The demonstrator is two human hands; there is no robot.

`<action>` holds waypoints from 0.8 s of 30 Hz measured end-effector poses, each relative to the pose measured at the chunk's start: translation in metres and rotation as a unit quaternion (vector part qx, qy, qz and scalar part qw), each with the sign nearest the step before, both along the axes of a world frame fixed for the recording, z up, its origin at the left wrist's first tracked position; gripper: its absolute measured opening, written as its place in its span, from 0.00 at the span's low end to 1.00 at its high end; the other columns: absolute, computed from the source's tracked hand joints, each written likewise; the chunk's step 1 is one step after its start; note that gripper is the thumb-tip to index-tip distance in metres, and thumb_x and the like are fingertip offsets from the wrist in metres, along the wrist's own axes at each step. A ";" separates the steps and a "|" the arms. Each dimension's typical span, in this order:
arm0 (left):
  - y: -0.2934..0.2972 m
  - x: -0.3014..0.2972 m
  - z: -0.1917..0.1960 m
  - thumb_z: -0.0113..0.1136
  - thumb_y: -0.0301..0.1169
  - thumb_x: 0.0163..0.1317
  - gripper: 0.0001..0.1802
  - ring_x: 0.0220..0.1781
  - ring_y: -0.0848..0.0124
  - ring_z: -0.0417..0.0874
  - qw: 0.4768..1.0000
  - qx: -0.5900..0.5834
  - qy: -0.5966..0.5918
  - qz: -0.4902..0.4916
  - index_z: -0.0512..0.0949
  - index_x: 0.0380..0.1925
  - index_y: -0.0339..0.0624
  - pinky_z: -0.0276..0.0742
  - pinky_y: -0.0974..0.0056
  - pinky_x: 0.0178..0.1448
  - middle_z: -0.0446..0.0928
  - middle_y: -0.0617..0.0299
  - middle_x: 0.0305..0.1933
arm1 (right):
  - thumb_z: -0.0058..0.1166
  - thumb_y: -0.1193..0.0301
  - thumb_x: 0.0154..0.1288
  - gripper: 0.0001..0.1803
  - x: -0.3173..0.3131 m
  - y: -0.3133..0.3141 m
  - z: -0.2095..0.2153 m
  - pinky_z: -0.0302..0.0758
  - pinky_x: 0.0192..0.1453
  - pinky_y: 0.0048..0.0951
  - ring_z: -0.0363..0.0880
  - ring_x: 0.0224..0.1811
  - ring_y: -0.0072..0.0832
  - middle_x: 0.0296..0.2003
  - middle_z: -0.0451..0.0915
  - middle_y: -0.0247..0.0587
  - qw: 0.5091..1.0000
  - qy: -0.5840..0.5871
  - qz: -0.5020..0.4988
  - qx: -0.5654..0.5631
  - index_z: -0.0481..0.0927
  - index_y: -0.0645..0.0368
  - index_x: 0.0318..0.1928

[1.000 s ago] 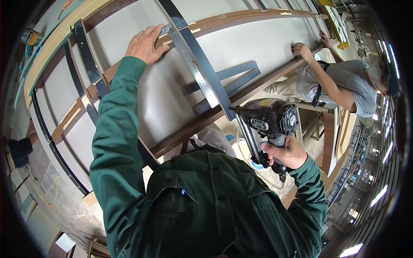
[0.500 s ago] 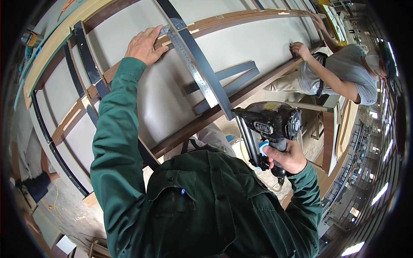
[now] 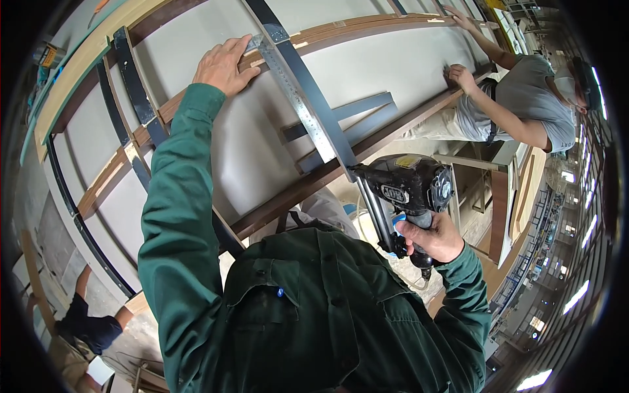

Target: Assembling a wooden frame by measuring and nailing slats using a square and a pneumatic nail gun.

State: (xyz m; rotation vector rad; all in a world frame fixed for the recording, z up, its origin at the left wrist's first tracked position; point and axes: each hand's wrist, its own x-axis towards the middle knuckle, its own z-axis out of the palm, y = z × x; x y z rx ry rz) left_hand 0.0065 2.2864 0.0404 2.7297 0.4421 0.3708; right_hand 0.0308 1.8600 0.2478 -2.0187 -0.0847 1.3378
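Nearest the camera, the right hand [image 3: 429,237] is wrapped tight around the grip of a black pneumatic nail gun [image 3: 407,190], fingers fully curled about the handle. The gun's dark body sits just above the hand, its long magazine slanting down to the left and its nose pointing toward a brown wooden rail [image 3: 341,167] at the lower edge of a large pale panel [image 3: 242,144]. Whether the nose actually touches the rail cannot be told.

Farther up, the green sleeve [image 3: 177,196] stretches to the left hand [image 3: 224,64], which lies flat and spread, palm down, pressing on an upper wooden rail [image 3: 314,33] right beside the top end of a steel ruler [image 3: 298,98]. The hand closes around nothing. The ruler runs diagonally down the panel alongside a dark metal strap [image 3: 327,121], its lower end near the nail gun.

Farther off on the right, another person in a grey shirt [image 3: 524,98] leans over the same panel, one hand on each rail.
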 end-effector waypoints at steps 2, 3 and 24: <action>0.000 0.001 0.000 0.62 0.48 0.57 0.37 0.55 0.54 0.75 1.000 -0.001 0.001 -0.001 0.67 0.65 0.47 0.70 0.54 0.64 0.72 0.57 0.59 | 0.62 0.68 0.65 0.16 0.000 0.000 0.000 0.72 0.24 0.23 0.74 0.19 0.19 0.24 0.77 0.34 1.000 0.004 -0.005 -0.002 0.74 0.63 0.45; 0.000 0.001 0.000 0.62 0.48 0.57 0.37 0.55 0.54 0.75 1.000 0.001 0.000 0.000 0.67 0.65 0.48 0.70 0.54 0.64 0.72 0.57 0.59 | 0.62 0.68 0.65 0.16 -0.001 0.000 0.001 0.72 0.24 0.23 0.74 0.19 0.19 0.24 0.77 0.34 1.000 0.006 -0.005 -0.003 0.74 0.63 0.45; 0.001 0.000 0.001 0.61 0.49 0.57 0.38 0.56 0.54 0.75 1.000 -0.002 0.016 0.004 0.66 0.66 0.48 0.70 0.54 0.64 0.72 0.57 0.60 | 0.62 0.63 0.66 0.16 0.002 0.005 0.004 0.71 0.25 0.23 0.75 0.19 0.20 0.20 0.75 0.33 1.000 -0.012 -0.019 -0.013 0.77 0.64 0.30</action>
